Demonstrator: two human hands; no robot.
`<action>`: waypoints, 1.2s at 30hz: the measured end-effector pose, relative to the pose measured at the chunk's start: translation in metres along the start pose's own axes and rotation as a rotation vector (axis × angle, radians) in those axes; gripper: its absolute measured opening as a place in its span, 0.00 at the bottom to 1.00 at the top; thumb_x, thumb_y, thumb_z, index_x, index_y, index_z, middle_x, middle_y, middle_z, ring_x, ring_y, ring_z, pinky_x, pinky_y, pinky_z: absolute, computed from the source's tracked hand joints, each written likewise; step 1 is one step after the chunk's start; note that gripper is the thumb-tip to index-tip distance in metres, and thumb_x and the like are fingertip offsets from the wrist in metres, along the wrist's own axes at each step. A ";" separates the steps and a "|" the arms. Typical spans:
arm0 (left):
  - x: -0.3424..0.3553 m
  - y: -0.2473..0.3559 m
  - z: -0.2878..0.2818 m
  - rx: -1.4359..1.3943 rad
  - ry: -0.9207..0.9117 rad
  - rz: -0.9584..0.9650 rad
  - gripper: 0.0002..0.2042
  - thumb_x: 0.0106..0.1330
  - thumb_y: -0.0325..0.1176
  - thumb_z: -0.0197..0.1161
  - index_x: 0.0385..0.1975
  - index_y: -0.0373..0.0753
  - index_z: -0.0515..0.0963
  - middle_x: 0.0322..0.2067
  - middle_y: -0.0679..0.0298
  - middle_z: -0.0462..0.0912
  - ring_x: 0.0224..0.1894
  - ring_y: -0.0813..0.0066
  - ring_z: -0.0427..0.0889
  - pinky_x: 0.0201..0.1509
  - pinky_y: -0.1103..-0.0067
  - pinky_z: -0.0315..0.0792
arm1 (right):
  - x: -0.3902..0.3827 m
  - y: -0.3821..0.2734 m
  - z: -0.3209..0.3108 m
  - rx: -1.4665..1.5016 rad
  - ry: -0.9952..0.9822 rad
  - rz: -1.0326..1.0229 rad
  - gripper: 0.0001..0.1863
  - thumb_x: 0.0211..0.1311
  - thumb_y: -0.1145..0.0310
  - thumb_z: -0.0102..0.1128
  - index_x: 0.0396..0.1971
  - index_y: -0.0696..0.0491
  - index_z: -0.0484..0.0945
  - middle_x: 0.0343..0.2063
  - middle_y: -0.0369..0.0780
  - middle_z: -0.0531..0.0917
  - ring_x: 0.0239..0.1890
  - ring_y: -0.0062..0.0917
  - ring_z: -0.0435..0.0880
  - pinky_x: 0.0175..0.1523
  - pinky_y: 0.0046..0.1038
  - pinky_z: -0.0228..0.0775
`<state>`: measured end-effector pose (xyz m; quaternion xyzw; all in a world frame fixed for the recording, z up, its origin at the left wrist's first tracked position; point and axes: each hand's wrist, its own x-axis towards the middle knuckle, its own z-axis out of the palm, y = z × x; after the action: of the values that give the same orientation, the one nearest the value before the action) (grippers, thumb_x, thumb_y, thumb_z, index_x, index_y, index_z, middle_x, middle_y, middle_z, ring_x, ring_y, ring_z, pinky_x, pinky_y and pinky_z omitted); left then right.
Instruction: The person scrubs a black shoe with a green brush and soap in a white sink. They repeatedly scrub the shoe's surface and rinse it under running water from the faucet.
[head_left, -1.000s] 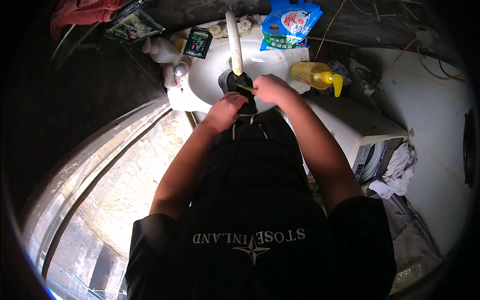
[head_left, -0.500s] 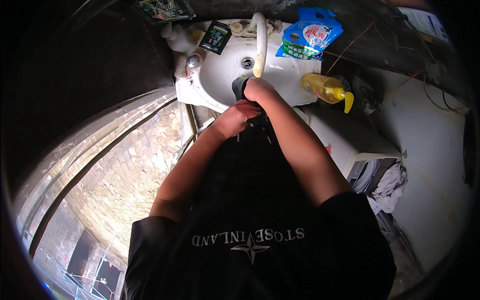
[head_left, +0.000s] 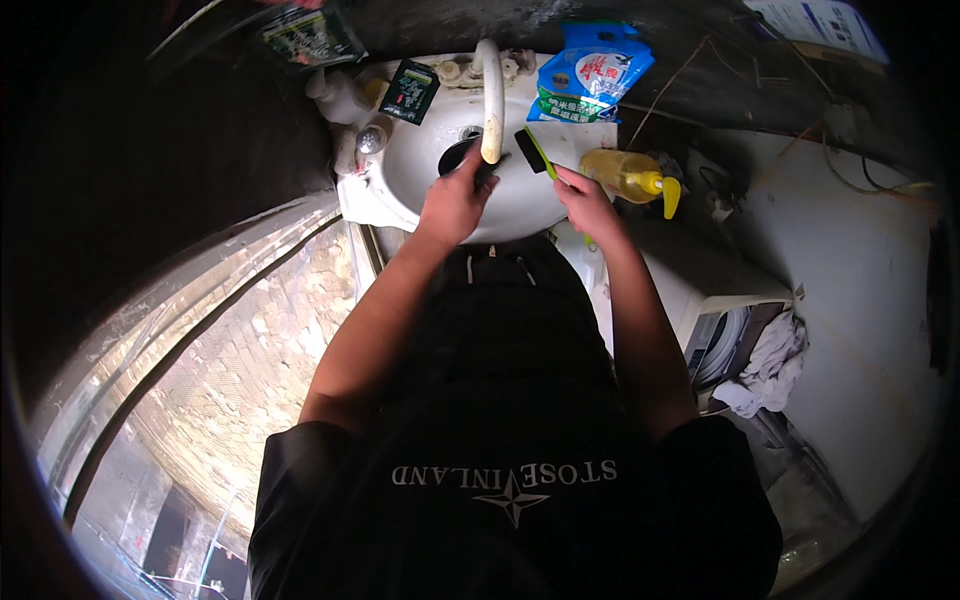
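Note:
Over the white sink (head_left: 545, 205), my left hand (head_left: 455, 207) is closed on a black, rounded, shoe-like thing (head_left: 455, 155), whose far end hangs near the drain. Part of it is hidden by my fingers and the faucet (head_left: 492, 105). To the right, my right hand (head_left: 588, 203) grips a green brush (head_left: 537, 152) by its handle. The brush head has dark bristles and tilts up toward the left, apart from the black thing.
On the right rim lies a yellow pump bottle (head_left: 625, 173), below a blue detergent bag (head_left: 592, 75). A dark green packet (head_left: 409, 91), a white bottle (head_left: 338, 97) and a round silvery knob (head_left: 371, 139) line the left rim. A washing machine (head_left: 670, 275) stands at the right.
My hands have moved apart; before, they were close together at the sink's front edge. The green brush now shows in my right hand. The black thing is now in my left, farther into the basin.

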<state>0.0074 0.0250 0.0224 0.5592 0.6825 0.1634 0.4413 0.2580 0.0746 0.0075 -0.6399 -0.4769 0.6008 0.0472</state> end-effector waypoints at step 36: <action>-0.046 -0.083 0.001 -1.374 0.195 -0.526 0.24 0.70 0.23 0.62 0.62 0.51 0.65 0.56 0.57 0.74 0.54 0.50 0.80 0.47 0.49 0.86 | 0.037 0.014 0.099 -0.763 -0.081 -0.073 0.29 0.68 0.69 0.49 0.70 0.49 0.68 0.43 0.51 0.86 0.48 0.46 0.86 0.51 0.45 0.78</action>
<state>-0.0440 -0.0435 -0.0186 -0.0419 0.5738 0.4914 0.6539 0.1789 0.0408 -0.0555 -0.5698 -0.6900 0.4030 -0.1919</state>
